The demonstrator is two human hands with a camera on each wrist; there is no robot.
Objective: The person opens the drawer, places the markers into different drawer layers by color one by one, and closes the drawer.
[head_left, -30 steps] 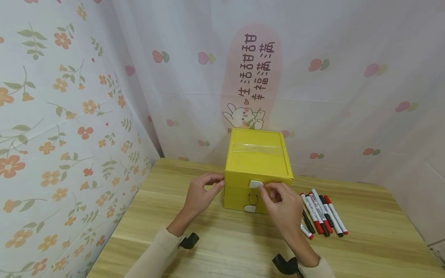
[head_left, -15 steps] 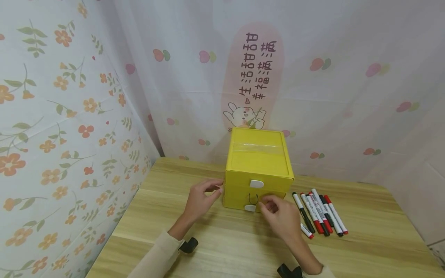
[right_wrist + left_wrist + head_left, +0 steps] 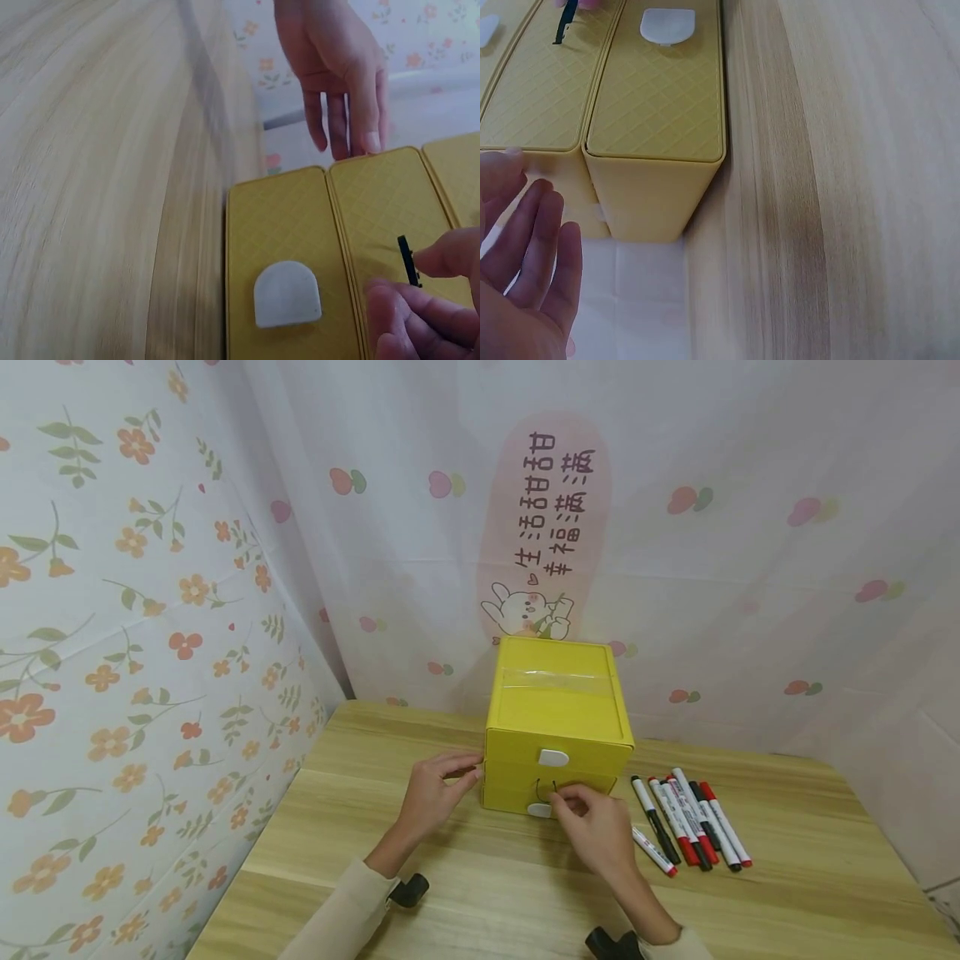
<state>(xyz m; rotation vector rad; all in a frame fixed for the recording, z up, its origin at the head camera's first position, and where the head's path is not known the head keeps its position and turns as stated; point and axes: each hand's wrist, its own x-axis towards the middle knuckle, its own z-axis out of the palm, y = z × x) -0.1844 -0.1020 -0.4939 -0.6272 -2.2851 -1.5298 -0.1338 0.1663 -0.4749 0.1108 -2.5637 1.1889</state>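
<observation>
A yellow drawer box (image 3: 558, 702) with three stacked drawers stands on the table. White tabs mark the top drawer (image 3: 554, 758) and the bottom drawer (image 3: 281, 217). On the middle drawer (image 3: 375, 187) is a thin black loop handle (image 3: 406, 255), toothed along one edge. My right hand (image 3: 600, 835) pinches this loop between thumb and fingertips; part of the loop is hidden behind them. At the box's left side, my left hand (image 3: 431, 793) has its fingers extended, fingertips right at the middle drawer's side edge, as the left wrist view also shows.
Several red and black capped markers (image 3: 690, 827) lie right of the box, close to my right hand. Clear tape (image 3: 555, 679) crosses the box top. A patterned curtain (image 3: 420, 568) hangs behind the wooden table (image 3: 480, 893).
My right hand has come down from the upper white tab to the black loop and moved slightly left onto it. The left hand stays by the box's side. No drawer has visibly moved.
</observation>
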